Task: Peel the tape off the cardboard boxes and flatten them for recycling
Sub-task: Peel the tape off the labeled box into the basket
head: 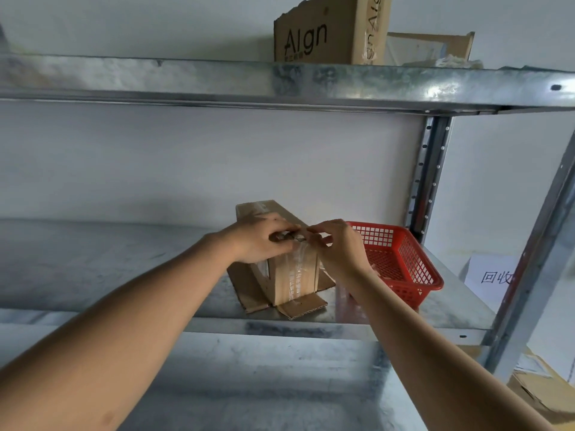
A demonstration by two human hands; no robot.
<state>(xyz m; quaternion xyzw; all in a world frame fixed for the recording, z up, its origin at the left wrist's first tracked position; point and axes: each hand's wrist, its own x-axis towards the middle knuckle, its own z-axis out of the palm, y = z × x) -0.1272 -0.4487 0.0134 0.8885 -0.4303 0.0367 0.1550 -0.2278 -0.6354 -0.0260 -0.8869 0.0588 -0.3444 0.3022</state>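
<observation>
Two bare forearms reach in from 7 and 5 o'clock and meet over a galvanized steel shelf [130,269], whose dull, scuffed sheet fills the middle of the view; another steel level lies below it toward 6 o'clock. Behind the shelving stands a plain pale wall [202,157]. An upper shelf [217,79] crosses the view at 12 o'clock, carried by a perforated upright [427,169] at 3 o'clock. On that upper level a printed cardboard carton [326,29] stands at 12 o'clock, with a torn cardboard piece [435,46] just beside it toward 1 o'clock. At the centre of the middle shelf stands the small cardboard box [289,272], its lower flaps splayed flat on the metal, and clear tape [297,275] runs down its near face. A red plastic basket [404,262] sits just beside the box at 3 o'clock. The left hand [259,241] grips the top of the box with curled fingers. The right hand [337,248] pinches the tape at the box's top edge, fingertips close to the left hand's. At 4 o'clock a white paper sign [491,276] with handwritten characters hangs beyond the shelf frame.
</observation>
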